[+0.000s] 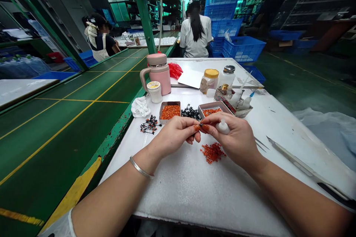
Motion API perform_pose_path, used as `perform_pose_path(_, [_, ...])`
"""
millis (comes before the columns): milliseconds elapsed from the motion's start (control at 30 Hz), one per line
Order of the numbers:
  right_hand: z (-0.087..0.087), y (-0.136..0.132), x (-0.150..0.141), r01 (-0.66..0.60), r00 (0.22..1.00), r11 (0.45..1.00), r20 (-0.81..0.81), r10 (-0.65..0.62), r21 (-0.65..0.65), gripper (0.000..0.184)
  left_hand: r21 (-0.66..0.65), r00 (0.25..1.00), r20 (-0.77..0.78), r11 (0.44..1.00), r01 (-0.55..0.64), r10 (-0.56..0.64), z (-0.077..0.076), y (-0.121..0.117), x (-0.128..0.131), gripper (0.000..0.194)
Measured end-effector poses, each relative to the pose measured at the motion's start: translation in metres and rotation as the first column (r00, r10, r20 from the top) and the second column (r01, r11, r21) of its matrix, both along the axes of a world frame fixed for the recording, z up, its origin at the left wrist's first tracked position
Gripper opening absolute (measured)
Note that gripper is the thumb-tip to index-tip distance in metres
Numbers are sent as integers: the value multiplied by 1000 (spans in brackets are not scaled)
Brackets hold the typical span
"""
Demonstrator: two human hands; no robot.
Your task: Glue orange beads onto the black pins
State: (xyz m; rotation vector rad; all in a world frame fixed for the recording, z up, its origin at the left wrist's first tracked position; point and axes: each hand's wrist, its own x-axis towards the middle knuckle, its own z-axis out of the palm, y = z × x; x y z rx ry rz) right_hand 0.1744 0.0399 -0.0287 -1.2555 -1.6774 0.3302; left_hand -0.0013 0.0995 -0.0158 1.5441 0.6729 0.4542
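My left hand (175,136) pinches a tiny black piece (200,124) between thumb and fingertip, and the orange-tipped fingers of my right hand (235,139) meet it there. A small white squeeze bottle (223,127) sits in my right hand, which is shut around it. Loose orange beads (213,152) lie on the white table (178,192) below my hands. Two metal trays hold more orange beads (170,112) (211,112). Black wiry assembled pieces lie in heaps (190,113) (149,124) beyond and left of my left hand.
A pink flask (157,74), a white cloth (140,106), jars and glue bottles (227,81) stand at the table's far end. Tweezers (261,144) and a long metal blade (303,164) lie to the right. A co-worker sits at the far table, beside blue crates (243,48).
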Motion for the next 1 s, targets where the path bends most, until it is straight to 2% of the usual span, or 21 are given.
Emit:
perform_pose_path(133, [2, -1, -2, -10, 999, 999, -42, 8, -45, 6, 0, 999, 20, 999, 39, -39, -1, 0, 1, 28])
perform_pose_path(200, [3, -2, -3, -35, 980, 992, -198, 11, -118, 18, -25, 999, 29, 999, 39, -38, -1, -1, 1, 26])
perform_pose_path(267, [5, -3, -3, -86, 915, 979, -403, 4, -186, 36, -56, 999, 32, 998, 16, -14, 1, -1, 0, 25])
perform_pose_path(333, [7, -3, -2, -127, 858, 970, -514, 3, -206, 47, -80, 999, 43, 997, -14, 18, 2, -2, 0, 27])
perform_pose_path(400, [9, -2, 1, -138, 859, 973, -511, 26, -183, 51, -106, 996, 79, 994, -31, 39, 4, -3, -1, 28])
perform_pose_path(500, [13, -1, 10, -99, 917, 985, -399, 33, -145, 53, -160, 989, 135, 987, -31, 53, 5, -3, -2, 27])
perform_pose_path(633, [22, 1, 23, -25, 979, 985, -202, -10, -169, 41, -222, 981, 179, 974, -40, 80, 5, -3, -4, 23])
perform_pose_path(800, [31, 0, 35, -74, 945, 980, -326, 10, -182, 37, -237, 969, 219, 970, -60, 113, 6, -2, -6, 25])
perform_pose_path(933, [33, -5, 39, 111, 913, 985, -378, -153, -132, 34, -245, 970, 221, 968, -46, 102, 9, -3, -6, 26])
perform_pose_path(1000, [34, -7, 37, 145, 891, 986, -423, -165, -79, 30, -246, 971, 222, 969, -33, 89, 10, -4, -6, 25])
